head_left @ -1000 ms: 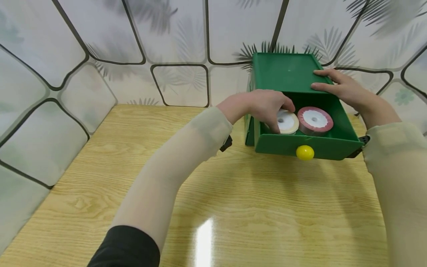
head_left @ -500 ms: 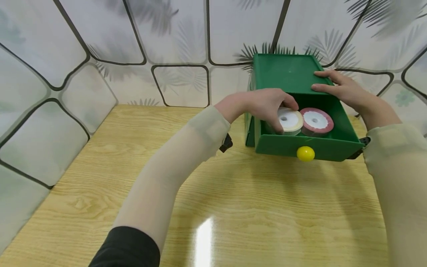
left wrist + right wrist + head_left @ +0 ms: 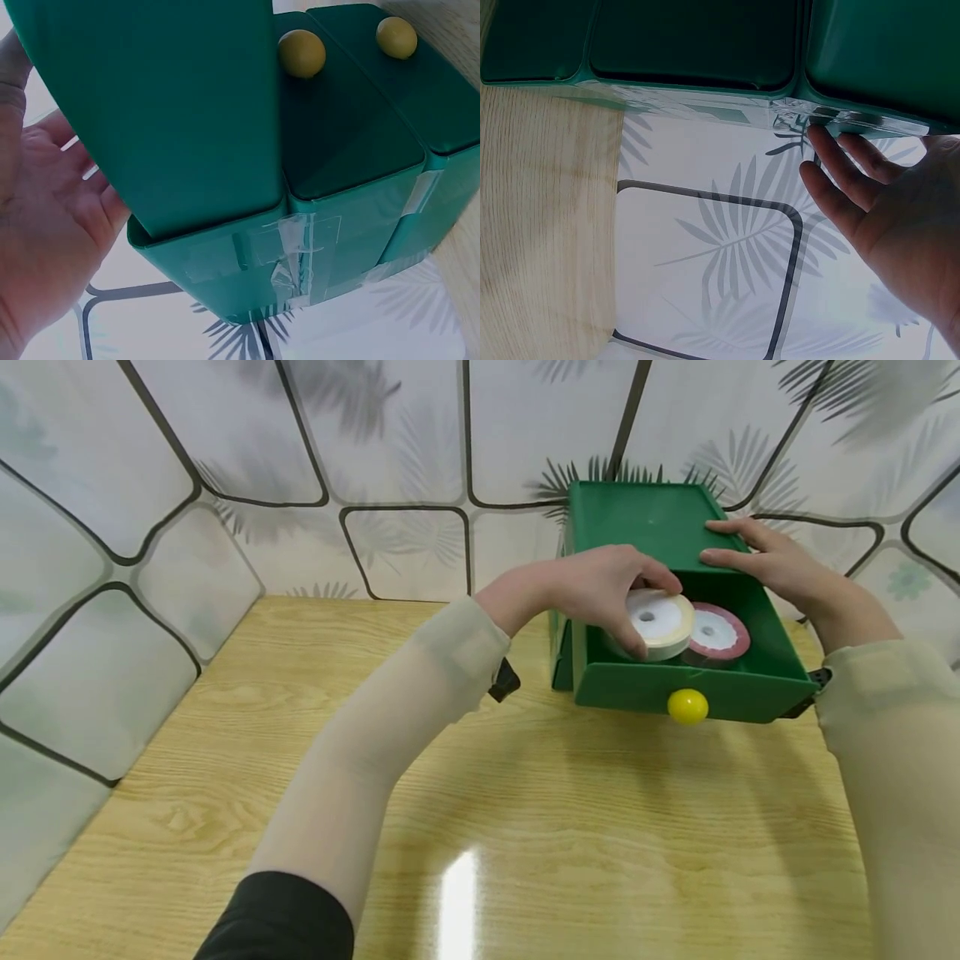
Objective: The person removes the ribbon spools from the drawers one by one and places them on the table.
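Note:
My left hand (image 3: 603, 589) reaches into the pulled-out top drawer (image 3: 630, 687) of a green drawer unit (image 3: 637, 527). Between thumb and fingers it grips a cream ribbon roll (image 3: 667, 618) with a white core, raised and slightly tilted. Partly behind that roll, a pink ribbon roll (image 3: 723, 631) lies in the drawer. My right hand (image 3: 791, 564) rests on the unit's top at its right edge. In the right wrist view its fingers (image 3: 836, 199) extend along the taped side. The left wrist view shows the palm (image 3: 60, 217) beside the drawer, with the roll hidden.
A yellow round knob (image 3: 687, 706) sticks out from the drawer front. Below it are two closed drawers (image 3: 352, 135) with similar knobs. The unit stands on a wood-grain table (image 3: 570, 827), close to a patterned backdrop (image 3: 405, 443).
My left hand has lifted the cream ribbon roll a little and shifted it right, so it now overlaps the pink one. The right hand stays in place.

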Tool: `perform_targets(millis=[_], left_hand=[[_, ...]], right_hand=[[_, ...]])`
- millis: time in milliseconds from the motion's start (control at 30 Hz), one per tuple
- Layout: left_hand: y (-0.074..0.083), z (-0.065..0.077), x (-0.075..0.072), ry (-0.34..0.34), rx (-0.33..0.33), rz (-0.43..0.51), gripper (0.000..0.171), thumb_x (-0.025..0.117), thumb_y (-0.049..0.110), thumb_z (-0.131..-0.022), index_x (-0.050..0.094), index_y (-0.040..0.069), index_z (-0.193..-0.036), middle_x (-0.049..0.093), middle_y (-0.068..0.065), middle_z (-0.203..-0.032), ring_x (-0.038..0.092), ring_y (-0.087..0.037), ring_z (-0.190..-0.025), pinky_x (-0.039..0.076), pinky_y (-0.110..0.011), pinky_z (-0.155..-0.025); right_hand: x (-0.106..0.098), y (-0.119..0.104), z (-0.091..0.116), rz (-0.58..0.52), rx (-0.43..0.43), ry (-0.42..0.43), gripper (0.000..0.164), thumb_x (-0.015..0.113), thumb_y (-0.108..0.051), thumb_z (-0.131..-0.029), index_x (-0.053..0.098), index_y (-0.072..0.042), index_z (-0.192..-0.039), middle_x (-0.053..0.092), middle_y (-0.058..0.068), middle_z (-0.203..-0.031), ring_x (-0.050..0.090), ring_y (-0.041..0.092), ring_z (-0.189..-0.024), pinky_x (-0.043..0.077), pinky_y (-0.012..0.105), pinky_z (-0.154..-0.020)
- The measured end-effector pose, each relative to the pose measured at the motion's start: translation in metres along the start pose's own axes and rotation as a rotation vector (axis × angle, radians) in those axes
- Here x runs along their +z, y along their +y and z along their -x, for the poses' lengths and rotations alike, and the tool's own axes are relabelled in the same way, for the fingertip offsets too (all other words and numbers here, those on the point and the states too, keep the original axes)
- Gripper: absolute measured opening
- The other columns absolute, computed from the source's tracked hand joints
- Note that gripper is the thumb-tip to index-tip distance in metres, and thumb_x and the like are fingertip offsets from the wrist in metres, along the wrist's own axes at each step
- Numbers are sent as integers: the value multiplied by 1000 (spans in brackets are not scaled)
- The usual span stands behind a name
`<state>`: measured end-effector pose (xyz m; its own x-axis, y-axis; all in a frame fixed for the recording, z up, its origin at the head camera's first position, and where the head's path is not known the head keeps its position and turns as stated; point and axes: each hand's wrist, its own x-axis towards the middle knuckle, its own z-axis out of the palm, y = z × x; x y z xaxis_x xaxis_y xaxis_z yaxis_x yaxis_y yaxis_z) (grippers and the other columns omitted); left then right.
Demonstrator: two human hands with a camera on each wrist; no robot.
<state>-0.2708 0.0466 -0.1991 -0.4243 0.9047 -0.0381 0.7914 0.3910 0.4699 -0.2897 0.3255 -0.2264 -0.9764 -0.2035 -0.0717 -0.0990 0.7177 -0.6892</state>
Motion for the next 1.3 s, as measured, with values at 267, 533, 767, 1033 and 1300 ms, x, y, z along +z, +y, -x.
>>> perform_targets(millis=[267, 533, 767, 1033, 1300], left_hand=[[-2, 7, -6, 112, -8, 96, 77, 82, 36, -76, 48, 15, -143, 46, 4, -141, 47, -12, -108, 39, -19, -85], [-2, 17, -11, 220, 31, 149, 77, 83, 33, -75, 49, 15, -142, 46, 5, -137, 45, -12, -110, 37, -17, -88], [-8, 32, -17, 278, 20, 113, 77, 81, 36, -76, 48, 18, -144, 44, 4, -139, 43, -12, -111, 38, -20, -88], [-24, 56, -19, 365, 38, 137, 77, 83, 33, -75, 50, 15, -142, 47, 1, -136, 43, -12, -110, 40, -24, -87], [-35, 85, -17, 418, 36, 149, 76, 86, 29, -72, 54, 14, -139, 48, 2, -136, 44, -13, -112, 40, -30, -89]], right_hand=[[-1, -1, 0, -7, 10, -9, 72, 47, -46, -99, 14, -22, -158, -10, 12, -161, -10, 43, -143, 0, 70, -105], [1, 0, 0, -25, -1, -6, 71, 47, -45, -99, 15, -21, -157, -10, 11, -161, -9, 42, -143, -1, 69, -105], [1, -2, 0, -18, 5, 1, 72, 47, -46, -99, 15, -20, -157, -9, 13, -161, -7, 44, -143, 0, 70, -105], [3, -1, 0, -26, 17, -13, 73, 47, -45, -99, 11, -19, -158, -13, 12, -161, -9, 44, -143, 1, 70, -106], [2, 0, 2, -23, 18, -11, 74, 48, -46, -99, 11, -22, -158, -13, 11, -161, -9, 43, -143, 2, 71, -104]])
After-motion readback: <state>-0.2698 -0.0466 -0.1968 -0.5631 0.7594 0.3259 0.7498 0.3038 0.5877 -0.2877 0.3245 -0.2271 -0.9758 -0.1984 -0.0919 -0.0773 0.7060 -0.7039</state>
